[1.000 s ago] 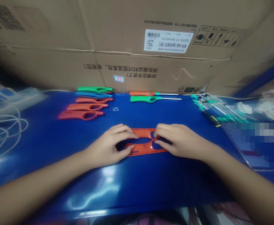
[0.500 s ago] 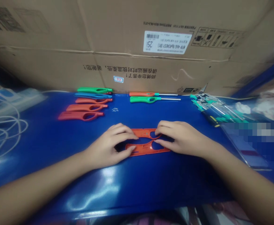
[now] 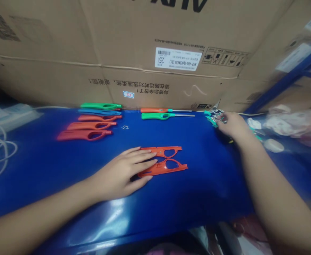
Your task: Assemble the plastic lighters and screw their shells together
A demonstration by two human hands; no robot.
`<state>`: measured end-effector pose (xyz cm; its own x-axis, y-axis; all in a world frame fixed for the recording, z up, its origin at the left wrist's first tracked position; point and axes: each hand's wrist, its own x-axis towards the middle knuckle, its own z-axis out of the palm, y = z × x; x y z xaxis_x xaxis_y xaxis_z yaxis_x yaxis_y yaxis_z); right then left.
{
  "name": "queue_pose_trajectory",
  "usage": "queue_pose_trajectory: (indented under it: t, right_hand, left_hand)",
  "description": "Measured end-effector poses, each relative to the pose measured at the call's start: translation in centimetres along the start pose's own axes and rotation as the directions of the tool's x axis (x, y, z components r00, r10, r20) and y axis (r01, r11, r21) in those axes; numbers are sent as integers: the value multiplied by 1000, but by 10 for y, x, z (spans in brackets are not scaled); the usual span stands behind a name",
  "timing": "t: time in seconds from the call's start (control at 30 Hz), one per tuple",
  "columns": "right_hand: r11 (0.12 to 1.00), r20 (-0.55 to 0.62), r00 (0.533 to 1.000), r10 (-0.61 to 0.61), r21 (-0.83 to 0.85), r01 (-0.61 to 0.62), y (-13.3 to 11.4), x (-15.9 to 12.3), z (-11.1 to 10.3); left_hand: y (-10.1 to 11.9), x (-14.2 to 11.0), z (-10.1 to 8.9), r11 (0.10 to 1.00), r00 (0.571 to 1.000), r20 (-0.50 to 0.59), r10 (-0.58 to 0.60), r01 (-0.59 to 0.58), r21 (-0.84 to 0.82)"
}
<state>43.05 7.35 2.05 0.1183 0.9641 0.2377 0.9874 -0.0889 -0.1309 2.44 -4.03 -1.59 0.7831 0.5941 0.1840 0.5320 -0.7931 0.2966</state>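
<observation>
Two orange lighter handle halves lie side by side on the blue table, inner faces up: the far half [image 3: 160, 152] and the near half [image 3: 159, 170]. My left hand [image 3: 120, 173] rests over their left ends, fingers stretched out and apart. Over at the back right, my right hand [image 3: 232, 125] reaches into a pile of teal-and-metal lighter parts [image 3: 211, 118]. Its thumb and fingers are curled together at the pile; what is between them is too small to make out. The hand and wrist hide much of the pile.
Several coloured lighter handles [image 3: 86, 134] line up at the back left, with small metal pins [image 3: 125, 127] nearby. Two lighters with metal tubes, one being green [image 3: 155, 115], lie before a large cardboard box [image 3: 134, 74]. White cable [image 3: 1, 141] coils at left; plastic bags [image 3: 290, 122] sit at right.
My right hand has left the orange halves and moved right and away to the parts pile. My left hand has flattened over the halves. The view has shifted slightly.
</observation>
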Motion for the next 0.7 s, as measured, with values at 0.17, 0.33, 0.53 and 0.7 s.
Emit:
queue_pose_trajectory:
  t: [0.17, 0.33, 0.53, 0.7]
  right_hand:
    - [966, 47, 973, 225, -141, -216, 22, 2, -5]
    - [877, 50, 901, 432, -255, -406, 26, 2, -10]
    - [825, 54, 858, 510, -313, -471, 24, 6, -7]
    - [848, 125, 859, 496, -282, -449, 27, 7, -9]
  left_hand:
    - [-1, 0, 1, 1000, 1000, -23, 0, 0, 9]
    - [-2, -1, 1, 998, 999, -47, -10, 13, 58]
    - [-3, 0, 0, 996, 997, -73, 1, 6, 89]
    - [-3, 0, 0, 997, 997, -76, -4, 10, 79]
